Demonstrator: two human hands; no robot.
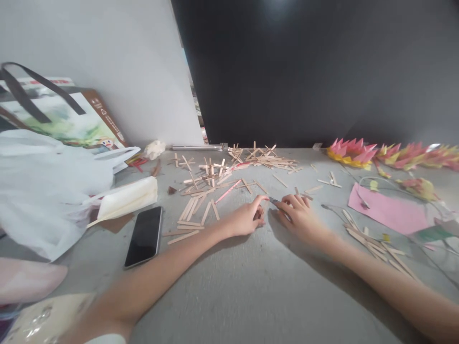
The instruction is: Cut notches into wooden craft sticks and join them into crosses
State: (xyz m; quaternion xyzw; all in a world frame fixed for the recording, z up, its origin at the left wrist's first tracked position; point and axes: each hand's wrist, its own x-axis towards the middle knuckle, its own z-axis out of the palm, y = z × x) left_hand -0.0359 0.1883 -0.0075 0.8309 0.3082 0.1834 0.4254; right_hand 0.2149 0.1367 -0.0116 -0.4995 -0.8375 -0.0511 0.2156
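Hands are meeting at centre frame on the grey table [251, 286]. Your left hand [247, 219] is resting with fingers loosely curled, index finger stretched toward the right; whether it is pinning anything is not visible. Your right hand [300, 216] is curling closed around a small dark-tipped tool [275, 202], possibly a cutter, its tip poking out between the two hands. Any stick being worked on there is too small to make out.

You are working just below the scatter of craft sticks [215, 184] spreading across the upper middle. Judgement: keep the left fingertips clear of the tool tip, press flat, and be moving the tool away from that hand.

Phone [144, 235] is lying lower left, white plastic bag [43, 191] beyond it. Pink paper sheet [387, 208] and paper flowers [353, 153] are sitting at right, partly cut off by the frame edge.
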